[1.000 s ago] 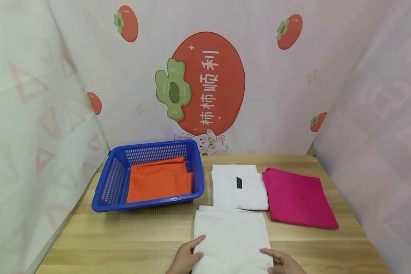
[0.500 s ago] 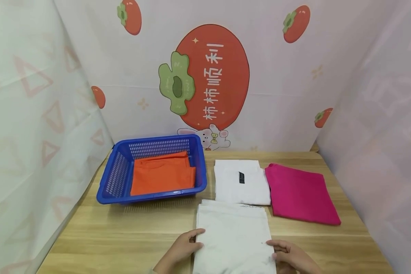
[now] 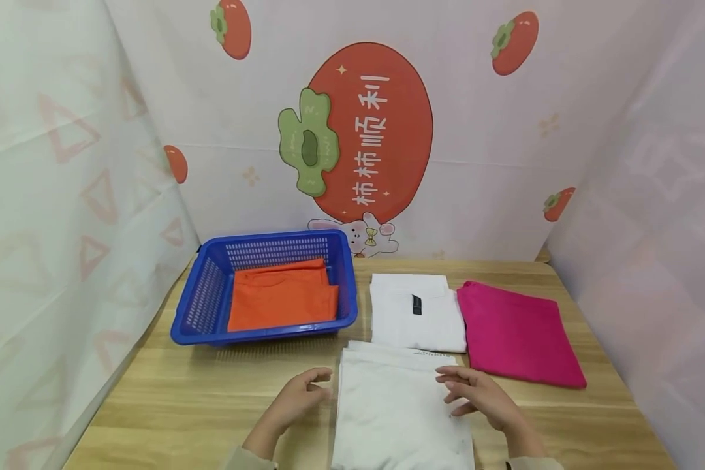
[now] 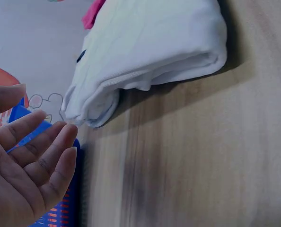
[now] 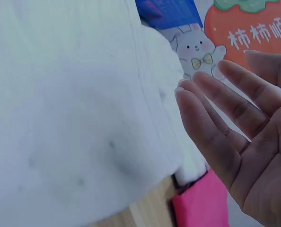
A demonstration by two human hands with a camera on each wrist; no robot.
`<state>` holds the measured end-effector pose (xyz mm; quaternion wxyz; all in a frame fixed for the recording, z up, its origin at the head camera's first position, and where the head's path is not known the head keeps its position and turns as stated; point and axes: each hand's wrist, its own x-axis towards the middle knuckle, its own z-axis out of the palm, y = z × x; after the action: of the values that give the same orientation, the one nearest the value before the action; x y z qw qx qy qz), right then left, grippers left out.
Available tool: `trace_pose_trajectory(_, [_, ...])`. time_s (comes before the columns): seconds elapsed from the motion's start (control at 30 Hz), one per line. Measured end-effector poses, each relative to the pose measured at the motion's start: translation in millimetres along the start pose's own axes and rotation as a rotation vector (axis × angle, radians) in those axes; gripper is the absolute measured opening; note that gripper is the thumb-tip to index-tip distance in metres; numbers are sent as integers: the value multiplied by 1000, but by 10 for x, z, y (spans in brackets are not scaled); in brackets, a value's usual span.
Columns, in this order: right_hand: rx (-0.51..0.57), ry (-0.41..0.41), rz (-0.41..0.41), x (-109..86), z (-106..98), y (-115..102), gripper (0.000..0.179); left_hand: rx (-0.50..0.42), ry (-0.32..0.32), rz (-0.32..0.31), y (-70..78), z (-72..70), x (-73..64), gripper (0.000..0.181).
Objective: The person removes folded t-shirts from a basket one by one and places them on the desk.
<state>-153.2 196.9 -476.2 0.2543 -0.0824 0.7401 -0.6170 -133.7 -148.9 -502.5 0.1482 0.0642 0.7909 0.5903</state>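
Note:
A folded white cloth garment lies at the front middle of the table in the head view, its layered folded edge showing in the left wrist view. My left hand is just left of it, apart from the cloth, fingers relaxed and palm bare in the left wrist view. Over the garment's right side hovers my right hand, its fingers loosely extended and holding nothing. Small dark specks mark the white fabric in the right wrist view.
Behind it lie a folded white shirt with a black label and a folded magenta garment. At the back left, a blue plastic basket holds folded orange clothing. Printed cloth walls enclose the wooden table.
Both hands have let go of the white garment's sides. The left has drawn away leftward; the right has lifted and moved forward over the cloth. The head view has shifted slightly.

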Motion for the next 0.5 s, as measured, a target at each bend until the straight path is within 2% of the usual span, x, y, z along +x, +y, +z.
trace_pose_trajectory(0.3, [16, -33, -79, 365, 240, -222, 46, 28, 58, 23, 209, -289, 57, 44])
trace_pose_trajectory(0.5, [-7, -49, -120, 617, 392, -424, 40, 55, 125, 36, 346, -445, 103, 43])
